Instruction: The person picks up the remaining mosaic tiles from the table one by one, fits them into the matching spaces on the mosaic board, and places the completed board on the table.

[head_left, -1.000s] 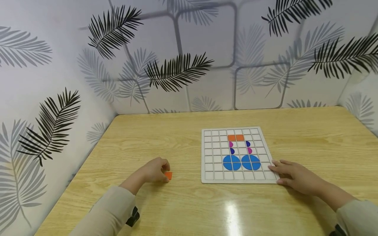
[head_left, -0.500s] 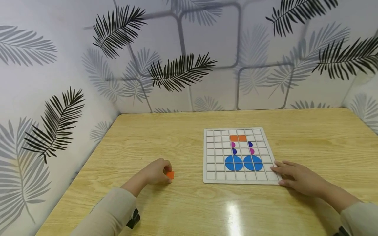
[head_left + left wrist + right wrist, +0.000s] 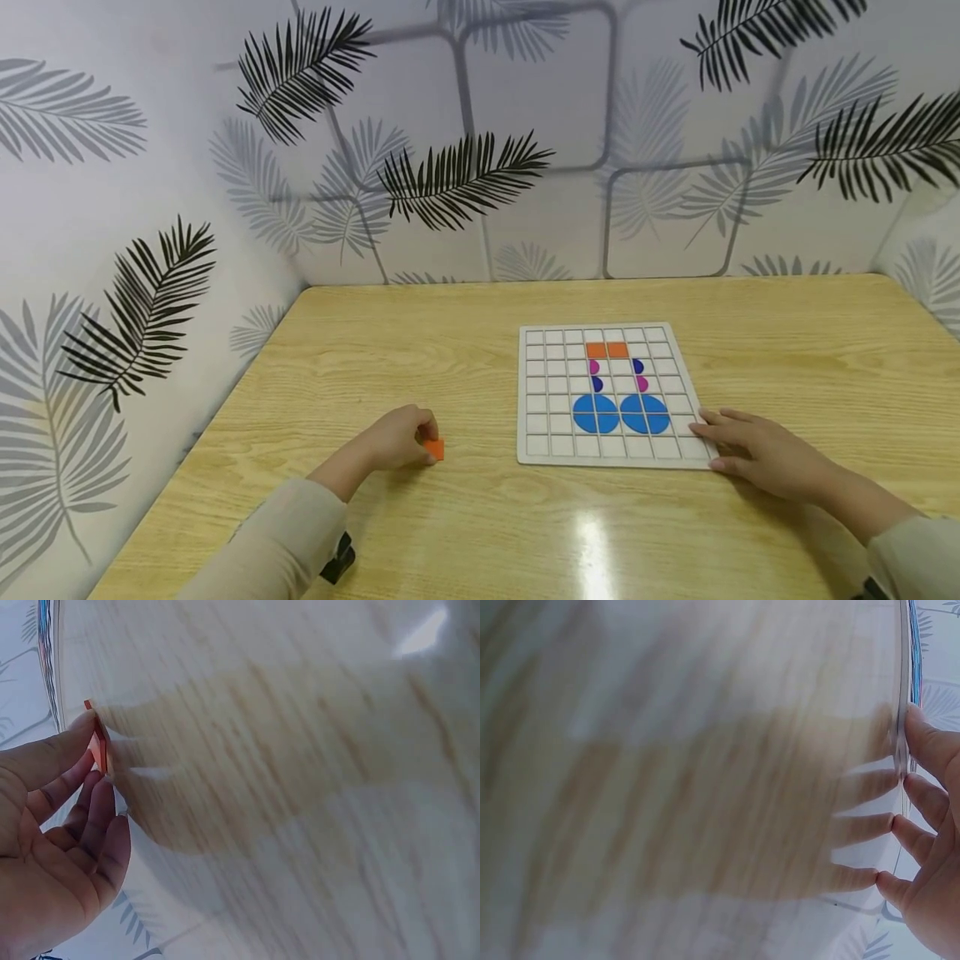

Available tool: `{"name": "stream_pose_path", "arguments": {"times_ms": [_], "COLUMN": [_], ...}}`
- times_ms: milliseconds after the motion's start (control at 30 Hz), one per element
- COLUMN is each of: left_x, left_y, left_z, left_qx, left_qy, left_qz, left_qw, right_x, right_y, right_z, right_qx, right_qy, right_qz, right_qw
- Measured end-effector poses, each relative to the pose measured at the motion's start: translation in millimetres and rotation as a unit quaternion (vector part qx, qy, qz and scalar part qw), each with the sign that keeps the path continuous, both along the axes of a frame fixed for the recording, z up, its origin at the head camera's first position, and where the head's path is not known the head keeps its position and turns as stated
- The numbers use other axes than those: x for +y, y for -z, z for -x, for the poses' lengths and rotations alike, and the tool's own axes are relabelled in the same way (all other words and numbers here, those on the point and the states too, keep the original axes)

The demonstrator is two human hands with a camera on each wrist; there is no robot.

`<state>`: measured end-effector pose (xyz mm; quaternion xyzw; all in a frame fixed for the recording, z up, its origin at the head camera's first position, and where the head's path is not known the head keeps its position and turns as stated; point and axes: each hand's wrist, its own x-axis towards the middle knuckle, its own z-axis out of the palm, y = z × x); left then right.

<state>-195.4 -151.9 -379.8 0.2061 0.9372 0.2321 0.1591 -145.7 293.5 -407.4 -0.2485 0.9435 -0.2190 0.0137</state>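
My left hand (image 3: 401, 437) pinches a small orange square tile (image 3: 435, 450) between thumb and fingertips, low over the table left of the board. In the left wrist view the tile (image 3: 99, 742) stands on edge, partly covered by the thumb. A white gridded board (image 3: 547, 448) lies flat on the table. My right hand (image 3: 765, 454) rests at its lower right edge, fingers extended, fingertips touching the rim. On the board sit two orange squares (image 3: 606, 350), pink and dark blue half-circles (image 3: 638, 367), and two blue discs (image 3: 596, 414) made of quarter pieces.
The wooden table (image 3: 420, 350) reaches back to a wall (image 3: 532, 225) patterned with leaves. Its polished top shows a bright reflection in front of the board. A black strap (image 3: 339, 560) shows under the left sleeve.
The head view has shifted slightly, moving the scene a little to the right. Both hands, the orange tile and the board keep about the same places relative to each other.
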Motion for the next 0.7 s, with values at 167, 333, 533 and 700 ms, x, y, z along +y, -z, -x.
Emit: {"name": "stream_pose_path", "arguments": {"times_ms": [167,333,533,700], "left_x": [0.0,-1.1,-2.9,-2.6], "left_y": [-0.1,1.8,3.2,2.2], "left_z": [-1.3,-1.9,-2.9,-1.4], "left_qx": [-0.001,0.001,-0.001,-0.005], "left_qy": [-0.002,-0.008,-0.018,-0.019], "left_qz": [-0.008,-0.027,-0.052,-0.069], "left_qw": [1.0000,0.9996,0.9985,0.9974], "right_x": [0.9,1.0,0.4,-0.3], "right_y": [0.1,0.1,1.0,1.3], "right_z": [1.0,1.7,1.2,1.5], "right_qx": [-0.001,-0.001,-0.003,-0.007], "right_qy": [0.001,-0.001,-0.003,-0.003], "right_qz": [0.001,0.001,0.009,0.012], "right_qw": [1.0000,1.0000,1.0000,0.9999]}}
